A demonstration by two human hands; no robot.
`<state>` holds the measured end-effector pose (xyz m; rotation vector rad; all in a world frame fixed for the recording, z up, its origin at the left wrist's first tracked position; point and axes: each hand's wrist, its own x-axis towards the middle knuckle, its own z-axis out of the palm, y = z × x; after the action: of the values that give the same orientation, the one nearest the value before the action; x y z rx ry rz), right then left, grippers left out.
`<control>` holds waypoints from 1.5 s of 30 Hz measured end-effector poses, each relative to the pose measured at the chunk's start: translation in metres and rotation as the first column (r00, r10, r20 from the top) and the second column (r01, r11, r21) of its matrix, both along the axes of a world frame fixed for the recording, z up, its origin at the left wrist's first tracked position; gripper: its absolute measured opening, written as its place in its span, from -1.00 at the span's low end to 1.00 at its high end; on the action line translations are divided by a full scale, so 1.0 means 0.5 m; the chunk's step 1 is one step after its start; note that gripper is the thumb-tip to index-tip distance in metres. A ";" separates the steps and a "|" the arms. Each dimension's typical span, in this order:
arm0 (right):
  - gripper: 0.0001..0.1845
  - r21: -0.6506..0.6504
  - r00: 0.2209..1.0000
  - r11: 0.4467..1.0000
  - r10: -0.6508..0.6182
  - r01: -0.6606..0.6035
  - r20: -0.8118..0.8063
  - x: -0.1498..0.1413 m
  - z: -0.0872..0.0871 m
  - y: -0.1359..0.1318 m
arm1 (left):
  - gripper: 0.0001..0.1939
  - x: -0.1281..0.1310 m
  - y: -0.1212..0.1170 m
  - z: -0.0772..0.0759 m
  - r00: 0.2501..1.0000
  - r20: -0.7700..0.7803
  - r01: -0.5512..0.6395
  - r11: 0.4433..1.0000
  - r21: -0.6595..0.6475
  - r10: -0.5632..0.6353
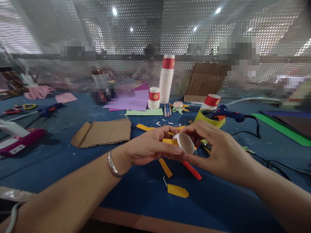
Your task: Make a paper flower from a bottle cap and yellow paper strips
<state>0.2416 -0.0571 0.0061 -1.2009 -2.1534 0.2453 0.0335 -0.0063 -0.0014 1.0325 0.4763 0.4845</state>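
Note:
Between both hands is a short white paper cup piece (186, 143), tilted so its round opening faces me. My left hand (155, 144) pinches a yellow paper strip (170, 141) against the cup's left side with the thumb. Around the right side and the bottom rim curl the fingers of my right hand (213, 145); some fingertips are hidden behind it. Below the hands lie a yellow paper strip (166, 168), a pointed yellow piece (178, 191) and a red stick-like piece (192, 170).
Corrugated cardboard (104, 132) lies left of the hands. A blue glue gun (225, 113) rests on a yellow holder (211, 120) at right, its cable trailing. Behind stand a tall stack of paper cups (167, 81), purple paper (131, 98) and markers (167, 110). A power strip (20, 140) sits far left.

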 end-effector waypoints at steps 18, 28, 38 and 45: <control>-0.64 0.065 0.998 0.998 0.014 -0.011 -0.053 0.006 0.005 -0.001 | -0.61 0.002 0.000 -0.002 0.993 0.015 -0.117 0.989 0.090 0.116; -0.76 0.002 0.992 1.000 0.026 -0.026 -0.121 0.005 0.011 -0.007 | -0.62 0.005 0.005 -0.009 0.988 0.026 -0.155 0.960 0.234 0.153; -0.85 0.093 0.995 0.995 0.040 -0.032 -0.088 0.012 0.006 -0.008 | -0.60 0.006 0.010 -0.010 0.987 0.030 -0.160 0.917 0.366 0.161; -0.91 0.070 0.996 0.997 0.047 -0.042 -0.081 0.009 0.012 -0.013 | -0.58 0.003 0.009 -0.008 0.984 0.013 -0.163 0.860 0.483 0.179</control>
<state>0.2461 -0.0637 0.0122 -1.0868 -2.1019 0.2341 0.0350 -0.0018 -0.0055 1.4897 0.4898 0.7732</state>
